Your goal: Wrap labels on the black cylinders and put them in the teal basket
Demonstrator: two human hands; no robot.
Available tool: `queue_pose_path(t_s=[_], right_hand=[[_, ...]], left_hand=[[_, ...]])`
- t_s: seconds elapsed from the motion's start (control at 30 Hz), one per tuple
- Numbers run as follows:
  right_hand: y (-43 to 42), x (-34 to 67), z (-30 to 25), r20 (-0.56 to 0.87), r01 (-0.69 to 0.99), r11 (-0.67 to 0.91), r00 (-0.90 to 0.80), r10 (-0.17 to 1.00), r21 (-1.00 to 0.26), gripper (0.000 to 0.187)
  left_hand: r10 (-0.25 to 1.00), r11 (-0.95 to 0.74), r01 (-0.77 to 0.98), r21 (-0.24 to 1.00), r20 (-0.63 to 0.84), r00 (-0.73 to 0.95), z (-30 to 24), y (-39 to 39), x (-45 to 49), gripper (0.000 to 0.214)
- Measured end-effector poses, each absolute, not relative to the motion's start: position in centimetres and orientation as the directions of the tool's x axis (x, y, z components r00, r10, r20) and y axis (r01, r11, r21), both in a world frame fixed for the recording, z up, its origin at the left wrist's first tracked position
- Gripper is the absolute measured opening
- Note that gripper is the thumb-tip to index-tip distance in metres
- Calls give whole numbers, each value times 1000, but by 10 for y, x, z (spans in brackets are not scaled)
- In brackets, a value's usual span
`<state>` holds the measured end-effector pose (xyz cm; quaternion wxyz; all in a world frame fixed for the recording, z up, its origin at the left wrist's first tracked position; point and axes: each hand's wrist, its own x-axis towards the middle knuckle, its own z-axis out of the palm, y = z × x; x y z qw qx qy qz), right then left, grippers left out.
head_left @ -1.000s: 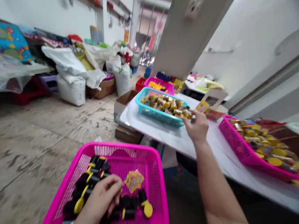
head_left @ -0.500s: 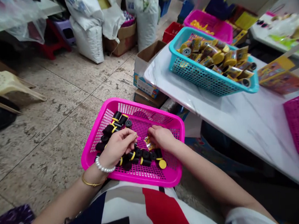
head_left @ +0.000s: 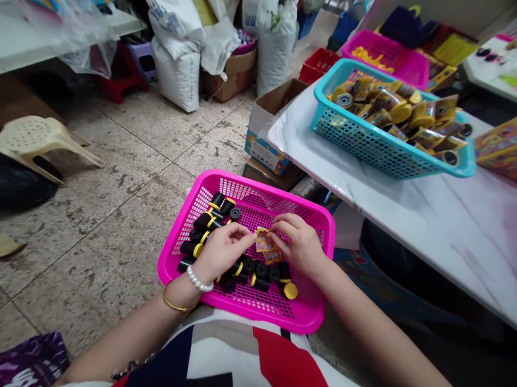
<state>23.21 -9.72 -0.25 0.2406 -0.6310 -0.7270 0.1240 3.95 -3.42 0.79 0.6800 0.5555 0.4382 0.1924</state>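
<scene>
**While the left hand (head_left: 224, 253) and right hand (head_left: 297, 243) pinch a printed label (head_left: 265, 245)**

Fingertips from both sides press together on the small yellow-orange label, which sits mid-frame just above a pink plastic basket (head_left: 244, 180). Black spools (head_left: 203, 222) with yellow ends lie in the basket, beneath and beside the hands. At upper right, a teal basket (head_left: 369, 146) of gold-labelled rolls stands on a marble table (head_left: 418, 219).

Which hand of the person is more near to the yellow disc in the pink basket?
The right hand is nearer, just behind the yellow disc and apart from it. The left hand is farther, across the pink basket.
</scene>
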Motion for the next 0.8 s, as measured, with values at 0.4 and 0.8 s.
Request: queue_pose_path(t_s=[0.4, 0.8], right_hand=[[-102, 207, 5, -234, 85, -247, 137, 963, -965, 30], [-111, 191, 0, -127, 191, -209, 372, 920, -959, 36]], left_hand=[[786, 268, 168, 949, -316, 532, 10, -34, 40, 22], [861, 183, 168, 969, -240, 447, 22, -59, 38, 30]])
